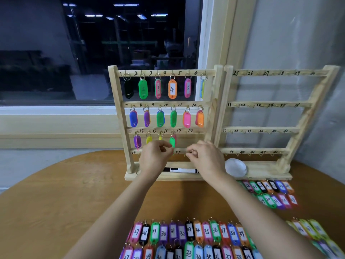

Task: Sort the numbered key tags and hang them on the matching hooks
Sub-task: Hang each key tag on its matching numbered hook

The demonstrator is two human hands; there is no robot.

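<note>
Two hands raised at left rack, in front of its third and fourth rows. Left hand pinches bottom of green tag hanging under hook 16. Right hand curled just right of it, fingertips pinched together; what it holds, cannot tell. Rack's upper two rows full of tags. Right rack beside it bare. Rows of numbered tags lie on table in front of rack.

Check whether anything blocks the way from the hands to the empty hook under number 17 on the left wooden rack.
Nothing visible does. The hook under 17 hangs bare, just above the right hand. The nearest thing is the green plastic tag on the hook under 16, off to its left beside the left hand.
</note>
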